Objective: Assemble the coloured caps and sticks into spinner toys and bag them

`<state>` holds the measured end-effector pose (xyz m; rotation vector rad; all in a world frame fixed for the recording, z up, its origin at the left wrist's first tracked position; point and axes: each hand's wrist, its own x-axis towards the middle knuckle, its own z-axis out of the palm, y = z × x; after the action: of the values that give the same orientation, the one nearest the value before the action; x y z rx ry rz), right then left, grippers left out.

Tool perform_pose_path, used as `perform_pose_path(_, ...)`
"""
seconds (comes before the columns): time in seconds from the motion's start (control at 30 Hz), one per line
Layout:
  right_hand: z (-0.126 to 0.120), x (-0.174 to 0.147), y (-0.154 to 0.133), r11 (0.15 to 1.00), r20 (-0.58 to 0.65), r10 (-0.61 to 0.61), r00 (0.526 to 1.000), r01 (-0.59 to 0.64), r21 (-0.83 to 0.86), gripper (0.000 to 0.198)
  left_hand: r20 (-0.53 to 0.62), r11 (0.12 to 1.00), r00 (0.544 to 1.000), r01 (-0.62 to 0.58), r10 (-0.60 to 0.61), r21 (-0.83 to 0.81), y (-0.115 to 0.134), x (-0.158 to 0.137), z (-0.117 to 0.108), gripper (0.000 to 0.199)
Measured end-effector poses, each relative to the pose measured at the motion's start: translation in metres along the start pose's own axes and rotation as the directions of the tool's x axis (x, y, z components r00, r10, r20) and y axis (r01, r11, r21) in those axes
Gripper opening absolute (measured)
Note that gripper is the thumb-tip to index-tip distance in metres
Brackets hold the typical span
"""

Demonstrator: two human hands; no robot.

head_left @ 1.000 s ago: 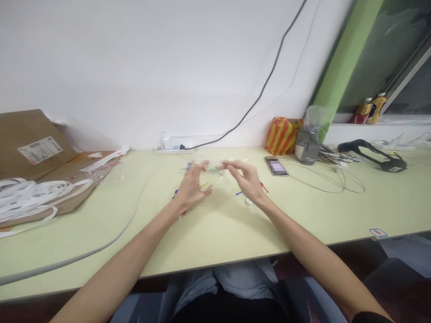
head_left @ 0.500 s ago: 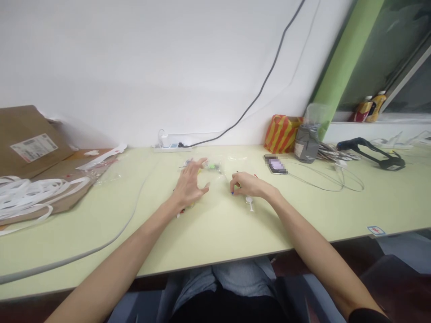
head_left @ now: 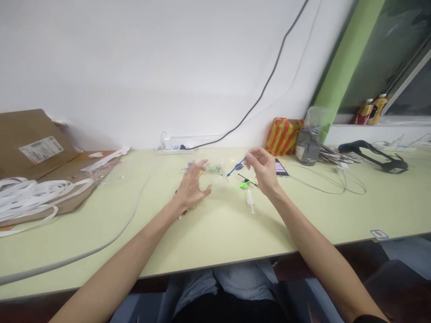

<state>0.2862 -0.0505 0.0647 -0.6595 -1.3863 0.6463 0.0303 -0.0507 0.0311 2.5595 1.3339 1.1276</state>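
Note:
My right hand (head_left: 263,168) pinches one end of a blue spinner arrow (head_left: 239,166), a thin plastic pointer with a round middle, held above the table with its tip pointing down and left. Below it lie a black spinner arrow (head_left: 252,181), a green spinner arrow (head_left: 245,185) and a white spinner arrow (head_left: 250,202). My left hand (head_left: 191,186) is open, thumb and fingers apart, over small coloured pieces that it partly hides. Beyond its fingers lies a clear plastic bag (head_left: 218,169) with green and dark pieces in it.
A phone (head_left: 280,168) and a red-yellow striped bag (head_left: 282,136) lie beyond my right hand. A grey pouch (head_left: 307,146) and a black frame-like device (head_left: 373,154) are further right. At left, a thick cable (head_left: 101,244) crosses the table (head_left: 215,237) near cardboard (head_left: 37,143).
My right hand has risen from the table and moved right and away, lifting the blue spinner arrow. The green and black arrows are now uncovered. My left hand stays nearly in place.

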Motion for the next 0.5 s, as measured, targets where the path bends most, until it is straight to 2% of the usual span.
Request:
perform_pose_path(0.1,0.007,-0.004,-0.002,0.998,0.007,0.036,0.999,-0.037,0.054,0.028,-0.005,1.000,1.000,-0.022,0.022,-0.004,0.000,0.000,0.001,0.083)
perform_pose_path(0.2,0.020,-0.014,-0.008,0.997,0.148,0.064,0.987,-0.069,0.026,0.027,-0.006,0.999,0.999,-0.034,0.034,-0.019,0.002,0.000,0.002,0.083)
perform_pose_path(0.37,0.041,-0.031,-0.018,0.983,0.375,0.097,0.922,-0.031,-0.180,0.022,-0.005,0.996,0.998,-0.068,0.068,-0.049,0.006,-0.001,0.004,0.085)
perform_pose_path(0.43,0.042,-0.031,-0.019,0.979,0.368,0.069,0.927,0.008,-0.205,0.021,-0.012,0.996,0.997,-0.073,0.073,-0.054,0.007,-0.001,0.005,0.085)
perform_pose_path(0.5,0.035,-0.025,-0.015,0.971,0.266,0.019,0.964,0.046,-0.234,0.024,-0.022,0.996,0.997,-0.070,0.069,-0.059,0.007,0.000,0.005,0.083)
